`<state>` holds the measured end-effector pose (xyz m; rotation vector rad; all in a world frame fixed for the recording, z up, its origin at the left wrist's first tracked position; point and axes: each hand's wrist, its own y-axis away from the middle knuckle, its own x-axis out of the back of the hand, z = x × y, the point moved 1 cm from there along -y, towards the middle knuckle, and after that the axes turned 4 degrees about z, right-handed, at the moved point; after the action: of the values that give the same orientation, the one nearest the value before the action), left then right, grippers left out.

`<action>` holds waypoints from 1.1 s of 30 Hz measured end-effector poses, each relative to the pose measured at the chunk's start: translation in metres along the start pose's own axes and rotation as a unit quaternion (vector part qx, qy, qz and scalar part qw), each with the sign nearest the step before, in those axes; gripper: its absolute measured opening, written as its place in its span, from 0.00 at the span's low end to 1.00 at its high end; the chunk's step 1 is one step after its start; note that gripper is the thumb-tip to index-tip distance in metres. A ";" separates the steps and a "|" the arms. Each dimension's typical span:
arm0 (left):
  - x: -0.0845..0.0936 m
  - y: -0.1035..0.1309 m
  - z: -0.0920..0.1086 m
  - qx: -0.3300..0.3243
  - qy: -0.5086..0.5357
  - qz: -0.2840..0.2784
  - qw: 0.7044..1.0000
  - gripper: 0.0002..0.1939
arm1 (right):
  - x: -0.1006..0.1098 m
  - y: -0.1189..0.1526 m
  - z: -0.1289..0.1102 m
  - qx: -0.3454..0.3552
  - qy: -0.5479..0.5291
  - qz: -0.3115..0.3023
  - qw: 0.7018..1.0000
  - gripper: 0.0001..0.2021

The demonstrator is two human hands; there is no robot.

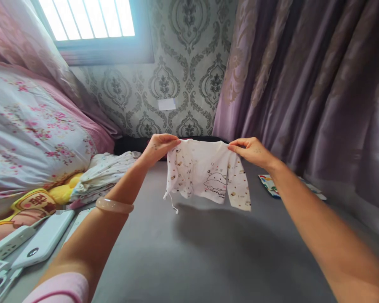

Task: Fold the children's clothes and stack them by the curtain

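Observation:
A small white baby top (pixel 208 168) with a cartoon animal print and patterned sleeves hangs in the air above a grey surface (pixel 151 261). My left hand (pixel 160 147) pinches its shoulder on the left, and my right hand (pixel 251 151) pinches the opposite shoulder. One sleeve hangs down at the right; a thin tie string dangles at the lower left. The top's shadow falls on the grey surface below. A pale bangle (pixel 114 206) circles my left forearm.
Folded patterned clothes (pixel 105 174) lie at the left beside a yellow plush item (pixel 34 206), a power strip (pixel 11 242) and a white device (pixel 46 240). Floral bedding (pixel 41 139) rises behind them. A colourful booklet (pixel 269 186) lies right, below purple curtains (pixel 290 92).

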<state>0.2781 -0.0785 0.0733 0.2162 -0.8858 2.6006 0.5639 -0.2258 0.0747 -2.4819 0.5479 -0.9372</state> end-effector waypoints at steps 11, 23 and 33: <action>-0.009 -0.003 0.001 -0.141 -0.185 0.057 0.971 0.11 | -0.014 0.003 -0.013 0.141 0.222 0.096 0.960 0.12; -0.005 -0.012 -0.002 -0.120 -0.181 0.108 0.970 0.10 | -0.005 -0.001 -0.007 0.138 0.248 0.156 0.946 0.13; -0.010 -0.009 0.014 -0.074 -0.096 0.067 0.990 0.13 | -0.007 -0.006 -0.020 0.150 0.238 0.114 0.953 0.17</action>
<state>0.2916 -0.0841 0.0868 0.3842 -1.1938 2.6542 0.5464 -0.2227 0.0879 -1.8781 0.7593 -1.4120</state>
